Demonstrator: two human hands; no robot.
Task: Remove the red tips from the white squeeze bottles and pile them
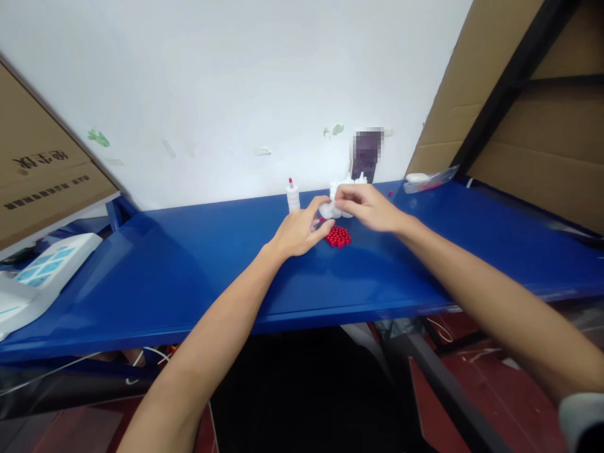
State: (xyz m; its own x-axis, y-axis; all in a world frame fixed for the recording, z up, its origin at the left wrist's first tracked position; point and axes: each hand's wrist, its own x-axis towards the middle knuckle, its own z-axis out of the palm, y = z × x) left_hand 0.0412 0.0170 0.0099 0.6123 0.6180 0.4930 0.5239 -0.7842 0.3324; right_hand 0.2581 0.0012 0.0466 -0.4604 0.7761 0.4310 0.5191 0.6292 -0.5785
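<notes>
My left hand [302,231] curls around a small white squeeze bottle, mostly hidden by the hand; its red tip [321,219] shows between thumb and forefinger. To the right, my right hand [367,206] has thumb and fingertips pinched together, and what they hold, if anything, is too small to make out. Right beside those fingertips stand several white bottles [334,212], partly covered by the hand. Just below both hands lies a pile of small red caps [338,237]. Behind my left hand, another white squeeze bottle [293,198] stands upright with a red tip.
A blue table [198,264] runs along a white wall. A dark blurred-out object [365,154] leans against the wall behind the bottles. Farther right lie a clear plastic bag [431,181] and one red cap [391,194]. A white device [47,270] sits at the left; cardboard flanks both sides.
</notes>
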